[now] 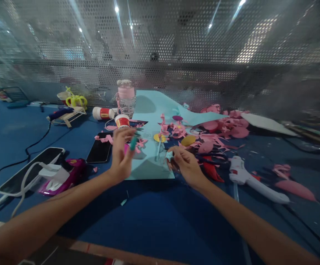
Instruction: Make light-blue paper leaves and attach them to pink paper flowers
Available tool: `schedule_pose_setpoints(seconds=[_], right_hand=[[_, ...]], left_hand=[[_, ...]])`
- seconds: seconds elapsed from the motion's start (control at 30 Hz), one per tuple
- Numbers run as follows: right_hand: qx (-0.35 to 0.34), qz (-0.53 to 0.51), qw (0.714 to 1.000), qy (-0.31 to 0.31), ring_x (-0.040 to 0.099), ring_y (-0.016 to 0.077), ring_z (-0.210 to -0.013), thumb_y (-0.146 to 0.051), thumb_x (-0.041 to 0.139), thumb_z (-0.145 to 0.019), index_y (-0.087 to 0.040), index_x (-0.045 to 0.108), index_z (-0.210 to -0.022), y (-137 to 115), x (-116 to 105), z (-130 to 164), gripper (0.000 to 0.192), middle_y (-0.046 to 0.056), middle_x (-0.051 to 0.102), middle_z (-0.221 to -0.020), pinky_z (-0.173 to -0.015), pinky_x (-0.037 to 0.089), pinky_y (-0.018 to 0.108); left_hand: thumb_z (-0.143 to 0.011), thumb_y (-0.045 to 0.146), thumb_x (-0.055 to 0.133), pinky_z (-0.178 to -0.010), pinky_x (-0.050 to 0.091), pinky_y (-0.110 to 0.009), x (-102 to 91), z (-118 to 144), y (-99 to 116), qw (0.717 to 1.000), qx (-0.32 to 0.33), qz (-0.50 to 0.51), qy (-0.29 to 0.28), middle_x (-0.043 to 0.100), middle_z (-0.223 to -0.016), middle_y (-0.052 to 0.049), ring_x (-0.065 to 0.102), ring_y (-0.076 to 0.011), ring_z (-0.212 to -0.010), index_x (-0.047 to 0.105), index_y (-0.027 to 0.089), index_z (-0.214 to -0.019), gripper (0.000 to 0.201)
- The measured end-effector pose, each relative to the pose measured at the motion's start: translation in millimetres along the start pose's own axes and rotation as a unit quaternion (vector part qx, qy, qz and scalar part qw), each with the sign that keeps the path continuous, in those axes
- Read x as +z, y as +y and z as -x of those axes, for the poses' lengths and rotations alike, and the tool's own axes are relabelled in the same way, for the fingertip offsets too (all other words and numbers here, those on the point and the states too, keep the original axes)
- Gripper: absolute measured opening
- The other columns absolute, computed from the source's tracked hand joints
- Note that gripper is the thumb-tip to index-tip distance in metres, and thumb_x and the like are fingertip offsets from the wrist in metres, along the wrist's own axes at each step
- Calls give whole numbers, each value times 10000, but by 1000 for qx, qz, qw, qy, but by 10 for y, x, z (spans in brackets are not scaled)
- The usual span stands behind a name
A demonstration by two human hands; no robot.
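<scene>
Left hand (pixel 122 152), centre of the frame: raised above the bench (pixel 154 217), fingers curled and pinching a small teal strip (pixel 133 142) at its upper end. Right hand (pixel 183 163), just right of centre: fingers pressed down on the lower right edge of the light blue paper sheet (pixel 148 110); what lies under the fingertips cannot be told. The sheet runs from the centre toward the upper middle of the frame. Pink paper scraps (pixel 220 127) lie heaped right of centre, touching the sheet. A white glue gun (pixel 252 180) lies at the right, near the right hand. A black phone (pixel 100 149) lies just left of the left hand. A clear jar (pixel 126 97) stands at the upper centre.
</scene>
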State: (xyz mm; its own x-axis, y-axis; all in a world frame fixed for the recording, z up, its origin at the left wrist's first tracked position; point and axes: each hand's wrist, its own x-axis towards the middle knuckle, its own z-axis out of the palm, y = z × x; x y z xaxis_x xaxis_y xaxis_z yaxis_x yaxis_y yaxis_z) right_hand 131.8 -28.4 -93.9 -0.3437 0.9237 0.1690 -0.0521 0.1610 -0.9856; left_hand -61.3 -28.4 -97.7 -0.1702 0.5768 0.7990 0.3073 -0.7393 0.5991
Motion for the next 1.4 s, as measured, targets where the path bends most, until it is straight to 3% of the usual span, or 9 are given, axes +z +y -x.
schedule_pose_setpoints(seconds=[0.1, 0.27, 0.43, 0.67, 0.87, 1.07, 1.13, 1.23, 1.4], right_hand=[[-8, 22, 999, 29, 280, 33, -373, -615, 523, -698, -173, 468, -633, 20, -100, -61, 450, -65, 401, -487, -363, 179, 192], [-21, 33, 998, 44, 289, 37, -371, -626, 503, -703, -175, 461, -622, 37, -149, -99, 461, -60, 413, -481, -357, 185, 191], [-26, 34, 997, 62, 292, 35, -366, -598, 512, -719, -176, 464, -629, 4, -187, -69, 434, -58, 431, -477, -356, 192, 187], [8, 34, 993, 112, 328, 45, -363, -626, 516, -693, -168, 489, -604, 100, -335, 31, 467, -46, 427, -473, -342, 218, 187], [19, 0, 992, 122, 344, 46, -365, -634, 537, -668, -173, 490, -612, 147, -349, 17, 467, -49, 423, -471, -341, 234, 177], [-1, -5, 995, 103, 330, 41, -343, -639, 497, -696, -171, 485, -622, 153, -323, 11, 474, -58, 417, -445, -337, 224, 180], [-5, 2, 996, 91, 315, 43, -330, -642, 479, -706, -173, 474, -619, 160, -327, 10, 477, -62, 409, -428, -330, 212, 187], [-1, 14, 996, 84, 311, 48, -335, -629, 470, -724, -173, 477, -632, 173, -340, 10, 465, -63, 402, -419, -327, 205, 186], [-19, 19, 996, 82, 303, 44, -336, -614, 471, -735, -174, 472, -626, 177, -359, 19, 454, -63, 402, -421, -319, 206, 182]], left_hand=[[-835, 410, 440, -821, 437, -362, -70, -125, -58, 986, -5, -163, 36, 447, -1060, -95, 474, -202, -976, 482, 192, -1056, 314], [-766, 435, 523, -872, 378, -475, -7, 14, -147, 861, -6, -460, -218, 468, -1152, -188, 426, -331, -1078, 423, 81, -1175, 549], [-830, 316, 445, -812, 417, -406, 28, 101, -117, 785, -25, -540, -303, 475, -1176, -177, 478, -291, -1037, 347, 97, -1283, 513], [-766, 364, 555, -765, 412, -403, 23, 96, 31, 792, -8, -520, -319, 570, -1040, -146, 491, -296, -968, 489, 146, -1178, 471], [-733, 511, 536, -814, 321, -506, 30, 191, 223, 838, 54, -453, -298, 642, -863, -118, 482, -335, -935, 632, 171, -934, 406], [-817, 343, 440, -796, 361, -407, -26, -1, 237, 870, 59, -427, -240, 609, -712, -76, 510, -239, -792, 599, 164, -797, 240], [-779, 359, 481, -781, 378, -390, -26, -102, 192, 864, 25, -445, -234, 594, -772, -94, 521, -252, -825, 565, 146, -836, 236], [-692, 422, 549, -688, 402, -358, 4, -218, 129, 829, -78, -442, -335, 590, -894, -132, 549, -291, -860, 522, 136, -909, 360], [-585, 273, 601, -511, 366, -262, 103, -266, 57, 777, -297, -316, -457, 608, -656, -37, 583, -210, -606, 462, 148, -948, 409]])
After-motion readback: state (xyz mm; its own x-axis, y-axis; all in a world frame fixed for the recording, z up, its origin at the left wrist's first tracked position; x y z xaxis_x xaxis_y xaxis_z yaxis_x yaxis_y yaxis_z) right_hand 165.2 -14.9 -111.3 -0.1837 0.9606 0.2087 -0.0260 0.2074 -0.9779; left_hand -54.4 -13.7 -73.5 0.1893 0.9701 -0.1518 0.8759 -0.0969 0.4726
